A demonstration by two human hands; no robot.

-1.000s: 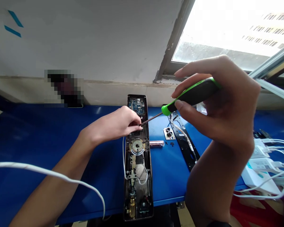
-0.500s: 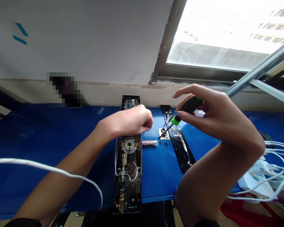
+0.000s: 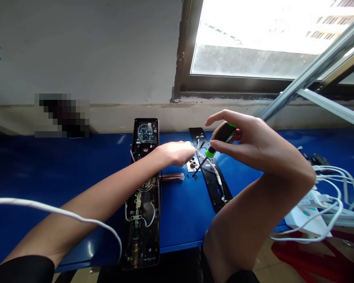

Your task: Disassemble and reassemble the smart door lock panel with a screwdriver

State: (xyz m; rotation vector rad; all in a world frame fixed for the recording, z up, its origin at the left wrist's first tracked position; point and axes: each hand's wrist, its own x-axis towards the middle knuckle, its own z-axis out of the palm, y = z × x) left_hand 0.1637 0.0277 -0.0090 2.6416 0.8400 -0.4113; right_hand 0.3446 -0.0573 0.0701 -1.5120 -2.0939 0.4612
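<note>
My right hand grips a green and black screwdriver, its tip pointing down at several small dark screws on the blue table. My left hand is curled in a pinch just above a small square metal plate; what its fingertips hold is too small to make out. An opened door-lock body with a circuit board and white wires lies under my left forearm. A pink tube lies beside it.
A long black metal plate with a white cable lies right of the small parts. White chargers and cables are piled at the right edge. A white cord crosses my left arm. Wall and window stand behind the table.
My left hand left the lock body and moved right to the small metal plate. My right hand came down with the screwdriver toward the loose screws. The view shifted right.
</note>
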